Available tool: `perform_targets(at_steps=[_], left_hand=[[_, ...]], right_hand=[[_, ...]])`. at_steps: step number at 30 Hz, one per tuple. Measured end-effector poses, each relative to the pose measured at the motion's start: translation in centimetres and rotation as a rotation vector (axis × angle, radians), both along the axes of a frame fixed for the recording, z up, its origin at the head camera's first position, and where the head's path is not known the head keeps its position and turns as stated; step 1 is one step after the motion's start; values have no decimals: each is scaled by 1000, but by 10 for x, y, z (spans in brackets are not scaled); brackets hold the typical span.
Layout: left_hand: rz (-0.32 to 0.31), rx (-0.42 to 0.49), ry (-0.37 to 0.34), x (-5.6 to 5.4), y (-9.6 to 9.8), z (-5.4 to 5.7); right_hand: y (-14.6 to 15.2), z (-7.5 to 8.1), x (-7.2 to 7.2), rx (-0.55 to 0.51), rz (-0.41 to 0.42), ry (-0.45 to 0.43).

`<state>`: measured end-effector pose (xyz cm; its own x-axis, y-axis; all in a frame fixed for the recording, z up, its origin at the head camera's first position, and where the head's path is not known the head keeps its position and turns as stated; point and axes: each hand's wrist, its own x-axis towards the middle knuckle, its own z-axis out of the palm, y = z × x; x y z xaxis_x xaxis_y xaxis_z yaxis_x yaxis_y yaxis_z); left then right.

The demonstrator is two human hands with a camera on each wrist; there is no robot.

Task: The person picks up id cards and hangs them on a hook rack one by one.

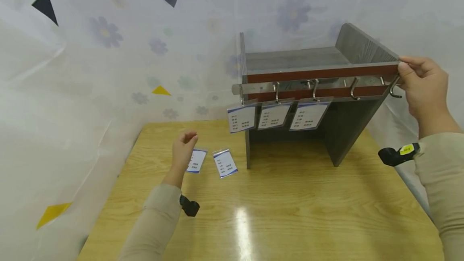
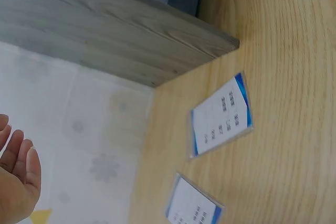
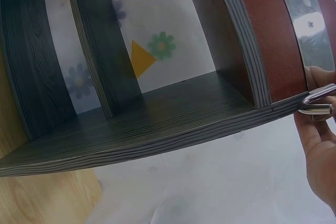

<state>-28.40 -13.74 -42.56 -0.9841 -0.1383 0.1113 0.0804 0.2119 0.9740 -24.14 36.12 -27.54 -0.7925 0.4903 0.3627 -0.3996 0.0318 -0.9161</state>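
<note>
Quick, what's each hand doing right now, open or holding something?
Left hand: open, fingers loosely curled, holding nothing.
Right hand: closed, gripping the gray shelf at its front corner.

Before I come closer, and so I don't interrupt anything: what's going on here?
A person's right hand grips the upper right front corner of a gray shelf. Three hanging cards line its front; two hooks farther right carry none. The left hand, apparently empty, is raised near two loose cards lying on the table.
</note>
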Motion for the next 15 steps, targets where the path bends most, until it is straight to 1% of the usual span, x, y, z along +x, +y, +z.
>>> perform_targets(at_steps=[5, 9, 11, 15], left_hand=[[40, -28, -48, -9, -6, -16], [80, -50, -106, -15, -12, -32], [106, -55, -136, -15, -16, -39], [156, -94, -187, -16, -23, -53]], right_hand=[[1, 1, 1, -4, -11, 11], [3, 2, 1, -13, -1, 23], [2, 1, 0, -24, 5, 33], [1, 1, -1, -34, 13, 40]])
